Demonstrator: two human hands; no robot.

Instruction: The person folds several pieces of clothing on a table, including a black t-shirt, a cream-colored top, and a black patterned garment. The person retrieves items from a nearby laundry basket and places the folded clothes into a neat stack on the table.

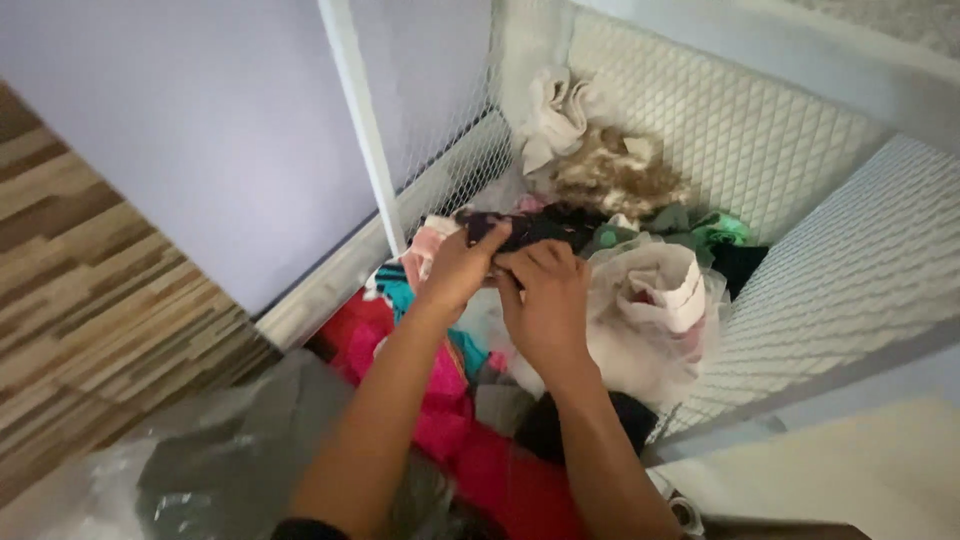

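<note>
Much of the heap in the mesh basket (800, 150) blurs together, so single garments are hard to tell apart, and the bottom edge cuts off both elbows. 2 hands work over it. The left hand (455, 270) and the right hand (545, 300) both have their fingers curled closed on 1 dark cloth (530, 228), a limp patterned piece held between them above the middle of the heap; its far end sinks into the pile. Around it lie soft, crumpled fabrics: 1 white cloth (550, 110) against the back wall, 1 pink garment (445, 385) below the wrists, 1 green piece (715, 228). 1 white pole (365, 130) stands at the basket's left.
</note>
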